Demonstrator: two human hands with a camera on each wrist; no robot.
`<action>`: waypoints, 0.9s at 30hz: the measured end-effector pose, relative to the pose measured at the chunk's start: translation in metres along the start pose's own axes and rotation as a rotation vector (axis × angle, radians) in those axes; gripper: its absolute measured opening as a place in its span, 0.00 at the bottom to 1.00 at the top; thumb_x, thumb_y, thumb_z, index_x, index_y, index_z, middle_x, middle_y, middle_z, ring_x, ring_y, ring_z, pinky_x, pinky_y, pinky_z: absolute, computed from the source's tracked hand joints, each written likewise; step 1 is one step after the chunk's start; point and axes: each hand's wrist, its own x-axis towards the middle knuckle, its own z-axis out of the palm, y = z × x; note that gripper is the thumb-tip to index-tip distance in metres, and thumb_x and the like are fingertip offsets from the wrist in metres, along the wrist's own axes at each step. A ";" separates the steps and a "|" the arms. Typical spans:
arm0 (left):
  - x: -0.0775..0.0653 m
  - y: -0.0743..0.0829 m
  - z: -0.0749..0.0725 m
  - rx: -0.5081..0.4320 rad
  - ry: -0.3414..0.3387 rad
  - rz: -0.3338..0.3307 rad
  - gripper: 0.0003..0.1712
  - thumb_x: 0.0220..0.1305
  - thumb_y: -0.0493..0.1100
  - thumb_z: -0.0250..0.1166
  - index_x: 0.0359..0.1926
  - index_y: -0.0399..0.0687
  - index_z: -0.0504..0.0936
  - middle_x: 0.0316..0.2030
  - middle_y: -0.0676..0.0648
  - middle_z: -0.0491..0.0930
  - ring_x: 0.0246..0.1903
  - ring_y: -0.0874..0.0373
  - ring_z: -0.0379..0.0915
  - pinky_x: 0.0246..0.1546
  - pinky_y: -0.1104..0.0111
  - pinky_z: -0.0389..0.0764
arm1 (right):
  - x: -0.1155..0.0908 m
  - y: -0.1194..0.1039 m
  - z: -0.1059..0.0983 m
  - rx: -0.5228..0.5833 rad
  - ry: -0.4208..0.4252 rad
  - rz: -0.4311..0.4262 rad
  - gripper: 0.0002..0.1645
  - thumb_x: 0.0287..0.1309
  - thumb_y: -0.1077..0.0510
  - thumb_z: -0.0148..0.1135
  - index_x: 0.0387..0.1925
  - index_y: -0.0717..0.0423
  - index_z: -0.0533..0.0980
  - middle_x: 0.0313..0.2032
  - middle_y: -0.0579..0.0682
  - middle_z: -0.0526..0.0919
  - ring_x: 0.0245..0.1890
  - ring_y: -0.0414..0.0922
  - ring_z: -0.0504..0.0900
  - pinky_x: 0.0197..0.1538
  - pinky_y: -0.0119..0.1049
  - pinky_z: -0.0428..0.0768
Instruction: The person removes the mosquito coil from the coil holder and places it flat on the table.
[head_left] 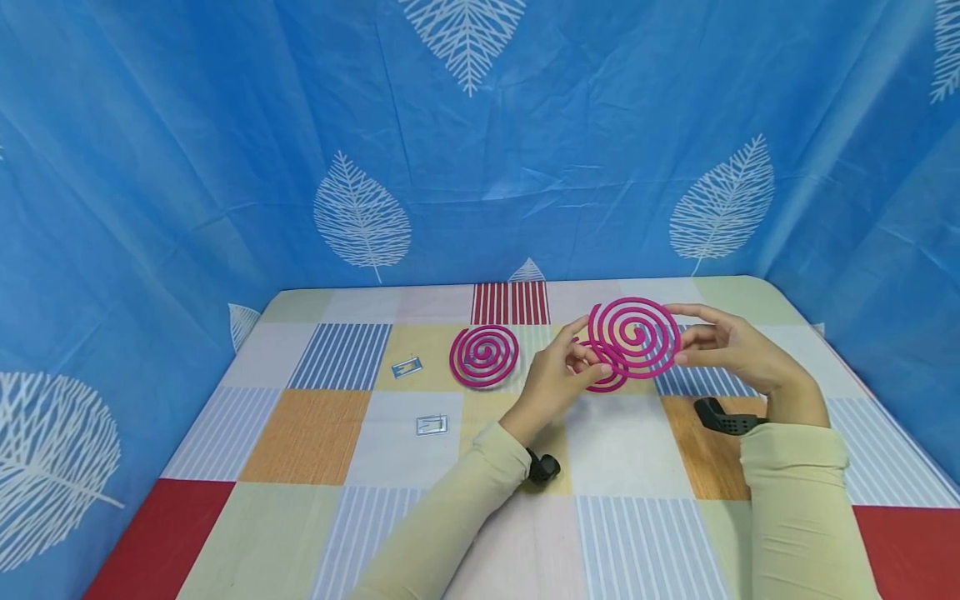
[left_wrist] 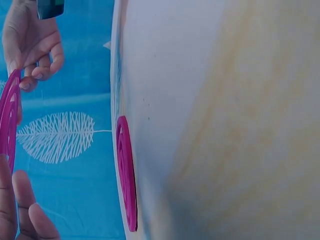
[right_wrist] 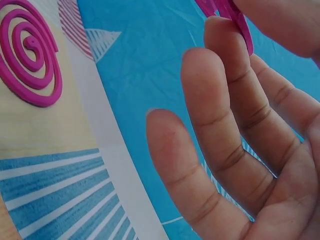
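Both hands hold a pink mosquito coil [head_left: 636, 337] up above the table, its flat spiral face turned toward the head camera. My left hand [head_left: 553, 373] grips its left edge between thumb and fingers. At the opposite edge, my right hand [head_left: 738, 350] pinches it with thumb and index finger; the other fingers are bent, and in the right wrist view they hold nothing. Behind the held coil, a second mosquito coil [head_left: 609, 385] lies on the table, partly hidden by it and the left hand. A third mosquito coil [head_left: 485, 356] lies to the left.
Two small silver metal stands [head_left: 407, 367] lie left of the third coil, the nearer metal stand [head_left: 432, 426] closer to me. A patchwork-patterned cloth [head_left: 300, 437] covers the table. Blue curtains [head_left: 555, 167] with white leaf prints enclose the back and sides.
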 end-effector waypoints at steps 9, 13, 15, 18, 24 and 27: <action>0.003 0.000 0.009 0.018 0.017 0.007 0.42 0.70 0.40 0.75 0.81 0.46 0.69 0.40 0.48 0.89 0.36 0.70 0.77 0.43 0.76 0.80 | -0.005 0.004 -0.006 -0.026 0.027 0.012 0.42 0.68 0.78 0.62 0.69 0.33 0.76 0.38 0.48 0.87 0.40 0.41 0.86 0.48 0.30 0.85; 0.005 0.002 0.013 0.002 0.012 -0.020 0.42 0.70 0.40 0.76 0.81 0.47 0.69 0.41 0.48 0.90 0.36 0.70 0.78 0.43 0.77 0.80 | -0.008 0.005 -0.009 -0.024 0.037 0.035 0.41 0.69 0.77 0.62 0.69 0.33 0.76 0.38 0.48 0.87 0.40 0.42 0.86 0.48 0.31 0.85; 0.006 0.003 0.015 -0.011 0.008 -0.038 0.42 0.70 0.40 0.76 0.81 0.48 0.69 0.40 0.49 0.90 0.36 0.70 0.77 0.43 0.77 0.80 | -0.009 0.007 -0.010 -0.026 0.042 0.045 0.40 0.70 0.77 0.62 0.69 0.33 0.76 0.38 0.48 0.86 0.40 0.42 0.86 0.47 0.32 0.86; 0.007 0.003 0.018 -0.025 0.002 -0.060 0.42 0.69 0.40 0.76 0.80 0.48 0.70 0.40 0.50 0.90 0.35 0.72 0.75 0.43 0.77 0.79 | -0.010 0.009 -0.012 -0.030 0.048 0.058 0.39 0.70 0.76 0.63 0.68 0.32 0.75 0.38 0.49 0.86 0.40 0.44 0.87 0.46 0.33 0.87; 0.010 0.000 0.024 -0.048 -0.004 -0.076 0.41 0.69 0.39 0.76 0.80 0.46 0.71 0.39 0.49 0.90 0.34 0.72 0.74 0.43 0.78 0.78 | -0.013 0.013 -0.016 -0.040 0.054 0.081 0.38 0.70 0.73 0.65 0.67 0.30 0.75 0.38 0.51 0.85 0.40 0.43 0.86 0.46 0.34 0.87; 0.011 -0.001 0.026 -0.046 -0.002 -0.086 0.41 0.69 0.39 0.76 0.79 0.46 0.71 0.39 0.49 0.90 0.34 0.72 0.74 0.43 0.78 0.78 | -0.013 0.016 -0.016 -0.027 0.063 0.101 0.39 0.70 0.75 0.63 0.66 0.30 0.75 0.38 0.51 0.85 0.39 0.44 0.86 0.45 0.35 0.87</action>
